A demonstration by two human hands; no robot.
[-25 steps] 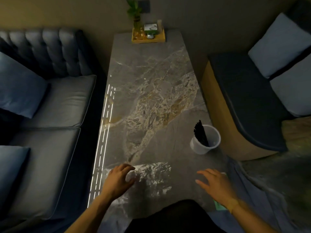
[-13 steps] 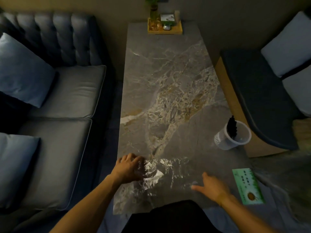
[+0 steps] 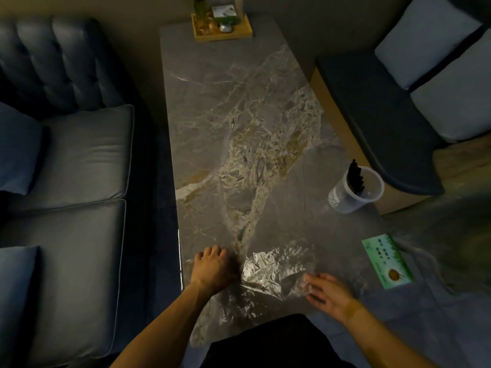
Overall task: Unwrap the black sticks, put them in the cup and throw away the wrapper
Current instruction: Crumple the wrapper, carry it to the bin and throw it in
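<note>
A crumpled clear plastic wrapper (image 3: 273,272) lies flat on the near end of the marble table (image 3: 239,128). My left hand (image 3: 212,269) rests knuckles-up on its left edge, fingers curled down onto the film. My right hand (image 3: 328,292) touches the wrapper's right edge with fingers spread. A bundle of black sticks (image 3: 356,177) stands tilted in a clear plastic cup (image 3: 356,192) near the table's right edge, well beyond my right hand.
A green box (image 3: 386,261) lies on the floor to the right of the table. A wooden tray (image 3: 223,27) with small items stands at the far end. A blue sofa (image 3: 71,168) runs along the left, a dark bench (image 3: 377,120) on the right.
The view has shifted. My left hand stays on the wrapper's left edge, and my right hand has moved in to touch its right edge. The cup with sticks has not moved.
</note>
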